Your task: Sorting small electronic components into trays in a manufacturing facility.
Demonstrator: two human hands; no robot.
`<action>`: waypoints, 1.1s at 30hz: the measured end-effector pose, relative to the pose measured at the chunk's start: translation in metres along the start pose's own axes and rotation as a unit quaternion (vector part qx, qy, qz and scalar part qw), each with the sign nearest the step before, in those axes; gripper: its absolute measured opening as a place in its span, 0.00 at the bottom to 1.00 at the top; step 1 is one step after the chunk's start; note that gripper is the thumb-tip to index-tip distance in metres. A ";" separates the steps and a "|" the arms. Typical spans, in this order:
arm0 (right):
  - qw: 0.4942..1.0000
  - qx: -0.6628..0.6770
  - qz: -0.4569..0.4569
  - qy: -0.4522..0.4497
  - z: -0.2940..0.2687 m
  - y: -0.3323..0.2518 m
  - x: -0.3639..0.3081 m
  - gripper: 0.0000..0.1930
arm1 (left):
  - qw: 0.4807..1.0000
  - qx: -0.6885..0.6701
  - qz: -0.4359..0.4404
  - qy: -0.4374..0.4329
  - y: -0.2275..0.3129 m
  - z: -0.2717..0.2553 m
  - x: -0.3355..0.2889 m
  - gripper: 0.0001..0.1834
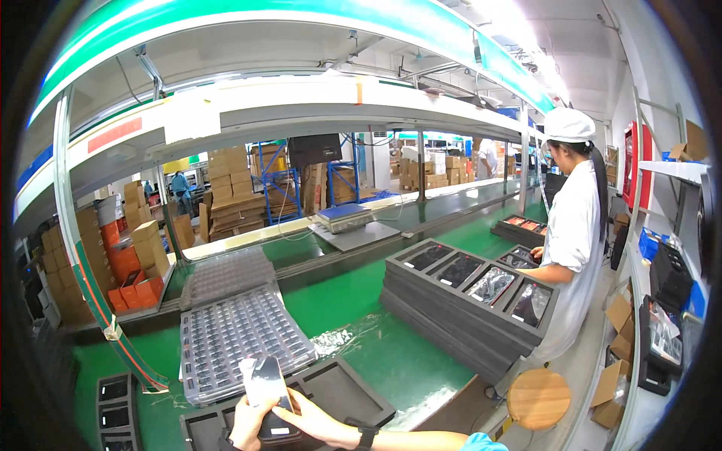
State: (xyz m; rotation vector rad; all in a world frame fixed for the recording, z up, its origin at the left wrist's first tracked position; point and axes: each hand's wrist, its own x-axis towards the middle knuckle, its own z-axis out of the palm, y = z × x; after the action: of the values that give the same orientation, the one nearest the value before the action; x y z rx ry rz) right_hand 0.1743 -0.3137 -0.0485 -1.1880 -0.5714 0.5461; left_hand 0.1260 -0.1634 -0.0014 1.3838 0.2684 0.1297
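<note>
Close to the lower edge, both my hands are closed around a flat, dark, phone-shaped device (pixel 274 410) with a small white label at its lower end. Its upper part shines pale with glare. My left hand (pixel 248 425) grips its left side; my right hand (pixel 314 419) has its fingers on the right side. Beneath them lies a black foam tray (pixel 352 392) with shallow recesses. Just beyond it, a clear plastic tray (pixel 244 338) carries rows of many small dark parts.
A tall stack of black foam trays (pixel 451 323), bagged devices on top, stands to the right. A co-worker in white (pixel 575 225) works behind it. Another foam tray (pixel 116 413) lies at left; a metal post (pixel 71 218) rises there. A round wooden stool (pixel 538 398) stands at right.
</note>
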 end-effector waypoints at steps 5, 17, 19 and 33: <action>0.984 0.157 0.043 0.074 0.020 -0.025 -0.013 0.15 | 0.974 -0.206 -0.062 -0.076 -0.019 -0.025 -0.006 0.23; 0.974 0.147 0.160 0.067 -0.012 0.034 0.014 0.15 | 0.999 0.000 0.028 -0.014 -0.030 -0.055 -0.023 0.12; 0.970 0.173 0.163 0.045 -0.017 0.047 0.018 0.14 | 0.998 0.020 0.059 -0.028 -0.035 -0.066 -0.024 0.11; 0.983 -0.112 0.070 0.128 -0.022 0.024 -0.021 0.21 | 0.982 0.151 0.034 0.108 -0.057 -0.106 -0.039 0.19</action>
State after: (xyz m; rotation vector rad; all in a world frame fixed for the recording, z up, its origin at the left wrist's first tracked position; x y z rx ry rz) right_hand 0.1711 -0.3358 -0.0797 -1.4941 -0.3366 0.4465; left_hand 0.0565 -0.0829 -0.0700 1.6844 0.4361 0.3078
